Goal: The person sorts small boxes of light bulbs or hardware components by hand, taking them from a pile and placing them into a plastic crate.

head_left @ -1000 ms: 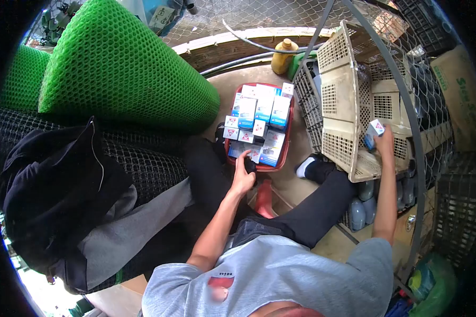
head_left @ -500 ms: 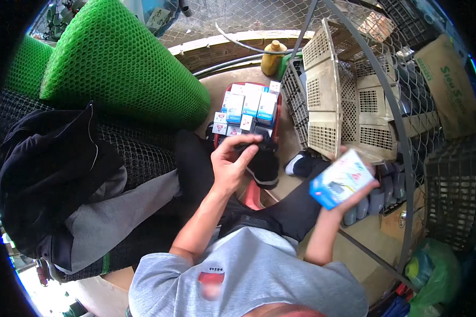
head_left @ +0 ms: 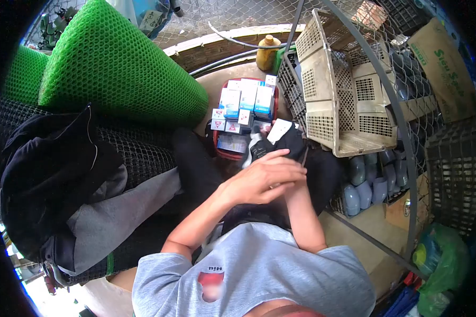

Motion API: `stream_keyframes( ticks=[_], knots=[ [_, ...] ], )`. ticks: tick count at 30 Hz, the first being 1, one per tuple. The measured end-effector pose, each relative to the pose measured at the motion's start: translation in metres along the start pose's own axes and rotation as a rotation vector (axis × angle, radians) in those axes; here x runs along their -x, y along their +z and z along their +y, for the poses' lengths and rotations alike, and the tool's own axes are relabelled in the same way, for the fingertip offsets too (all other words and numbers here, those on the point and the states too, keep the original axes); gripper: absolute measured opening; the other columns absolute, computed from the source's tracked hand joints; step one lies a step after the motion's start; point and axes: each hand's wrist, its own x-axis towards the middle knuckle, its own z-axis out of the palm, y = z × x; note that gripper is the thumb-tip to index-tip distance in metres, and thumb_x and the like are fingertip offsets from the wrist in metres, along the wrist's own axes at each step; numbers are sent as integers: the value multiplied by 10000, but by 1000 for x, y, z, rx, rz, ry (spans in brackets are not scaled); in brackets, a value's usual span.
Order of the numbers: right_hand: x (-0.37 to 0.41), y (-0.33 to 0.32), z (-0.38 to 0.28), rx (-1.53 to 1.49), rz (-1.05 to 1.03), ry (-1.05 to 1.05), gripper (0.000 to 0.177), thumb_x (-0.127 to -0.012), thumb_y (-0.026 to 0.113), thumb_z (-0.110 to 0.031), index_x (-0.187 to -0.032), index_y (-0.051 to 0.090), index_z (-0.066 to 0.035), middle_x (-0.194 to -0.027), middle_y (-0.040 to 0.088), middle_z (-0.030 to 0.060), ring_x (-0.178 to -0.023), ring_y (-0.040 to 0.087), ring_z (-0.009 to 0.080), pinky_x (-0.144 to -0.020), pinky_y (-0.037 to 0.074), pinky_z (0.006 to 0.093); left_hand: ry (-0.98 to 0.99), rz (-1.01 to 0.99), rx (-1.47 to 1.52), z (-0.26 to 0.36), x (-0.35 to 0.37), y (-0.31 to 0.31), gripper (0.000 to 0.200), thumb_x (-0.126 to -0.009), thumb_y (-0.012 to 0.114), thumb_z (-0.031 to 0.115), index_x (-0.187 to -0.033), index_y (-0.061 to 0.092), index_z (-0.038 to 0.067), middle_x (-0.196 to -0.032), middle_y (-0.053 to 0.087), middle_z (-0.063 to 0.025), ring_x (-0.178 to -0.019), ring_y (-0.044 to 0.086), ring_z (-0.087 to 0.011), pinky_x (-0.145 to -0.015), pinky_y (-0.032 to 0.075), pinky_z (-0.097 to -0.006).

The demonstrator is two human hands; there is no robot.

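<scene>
Red tub point(head_left: 229, 155) — boxes point(head_left: 263, 99) stacked inside. Left hand point(head_left: 258, 180) laid across right hand point(head_left: 296, 178) — neither grip can be told.

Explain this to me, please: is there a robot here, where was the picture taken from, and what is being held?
There is no robot. A person works with bare hands, and one camera on their head looks down past the shirt.

On the floor, a red tub holds small boxes. A pale crate is to its right, rolled green mesh to its left.

The left hand crosses over the right hand. Just beyond them is something dark; their grip is hidden, so I cannot tell which holds it.
</scene>
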Motion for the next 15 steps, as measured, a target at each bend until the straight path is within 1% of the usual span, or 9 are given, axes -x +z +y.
stream_keyframes(
  ticks=[1,2,3,5,8,11,12,13,15],
  knots=[
    [-2,-7,4,-21,-42,30,409,-1089,419,-239,-1452,455,-54,-1382,547,102,-1272,542,180,-1116,439,329,34,34,-3,-8,1,-4,397,-929,625,112,-1324,632,69,-1375,632,-130,-1347,552,-309,-1213,311,-548],
    [0,-45,19,230,-180,204,447,-1087,403,-273,-1473,438,-51,-1411,535,101,-1288,526,177,-1138,416,321,26,46,-38,-19,0,-9,443,-933,608,108,-1375,606,74,-1488,554,-139,-1437,466,-325,-1229,245,-554],
    [1,-23,23,224,-176,200,447,-1087,403,-273,-1473,438,-51,-1411,535,101,-1288,526,177,-1138,416,321,-24,155,-70,-22,-3,-19,440,-940,602,123,-1376,598,59,-1512,519,-162,-1460,419,-362,-1230,254,-520],
    [3,49,26,30,239,-122,533,-1099,308,-342,-1550,382,-67,-1508,492,99,-1375,500,224,-1166,406,389,-86,291,72,-44,1,-28,528,-962,577,173,-1470,512,40,-1620,369,-205,-1535,292,-374,-1250,197,-485],
    [-1,21,44,325,269,-200,547,-1103,321,-323,-1551,365,-13,-1527,464,126,-1394,464,236,-1174,354,384,-263,438,308,-57,6,-13,724,-972,561,280,-1597,313,14,-1706,157,-216,-1597,97,-330,-1268,85,-449],
    [-10,-5,45,479,410,-333,567,-1108,362,-361,-1571,348,-35,-1530,468,110,-1377,496,217,-1162,398,361,-356,534,292,-55,10,25,675,-1014,533,210,-1613,282,25,-1706,155,-221,-1596,100,-317,-1271,93,-425],
    [-16,-29,42,673,498,-428,549,-1101,429,-344,-1545,390,-24,-1508,487,115,-1357,510,206,-1147,402,344,-391,526,249,-54,15,33,629,-1047,501,204,-1613,289,30,-1702,172,-224,-1592,124,-316,-1269,113,-419],
    [-20,-11,31,674,527,-430,570,-1072,526,-310,-1505,419,45,-1464,521,138,-1320,525,222,-1124,401,356,-407,520,238,-49,19,36,617,-1052,510,202,-1609,308,32,-1699,181,-228,-1588,148,-315,-1265,141,-420],
    [-14,22,12,425,417,-310,610,-1034,618,-320,-1505,431,19,-1397,567,105,-1261,556,198,-1098,416,342,-422,512,288,-41,25,35,622,-1044,528,177,-1609,311,31,-1703,174,-223,-1586,160,-315,-1261,159,-421]
  ],
)
